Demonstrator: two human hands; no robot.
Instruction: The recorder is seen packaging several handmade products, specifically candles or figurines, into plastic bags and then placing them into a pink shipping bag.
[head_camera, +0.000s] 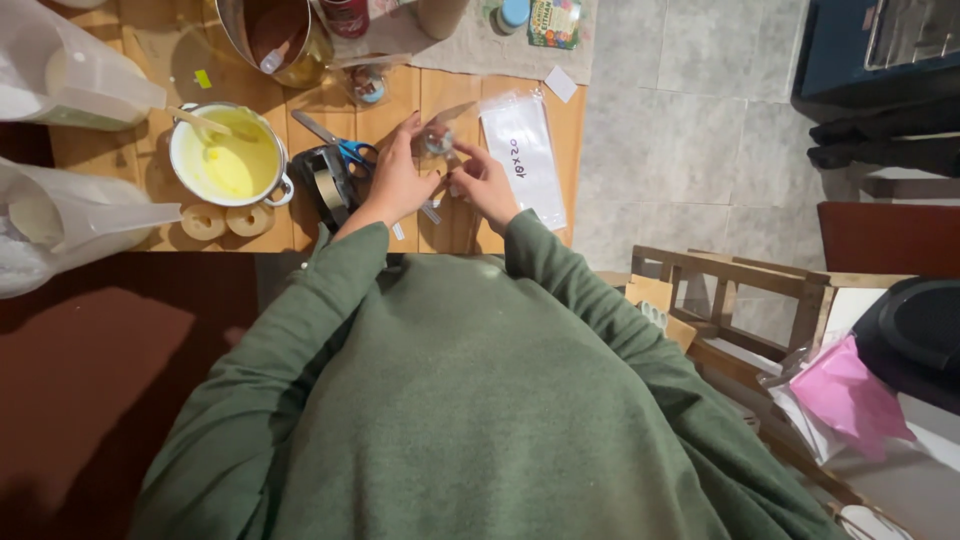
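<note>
Right now both hands meet over the wooden table (520, 95), just right of the blue-handled scissors (345, 150): the left hand (395, 180) and right hand (483, 185) pinch a small clear bag (440, 135) with something small and round inside. Judging by this, bagging is under way; closing it calls for fine fingertip control, with the flat packet of bags (525, 160) lying further right of the scissors
</note>
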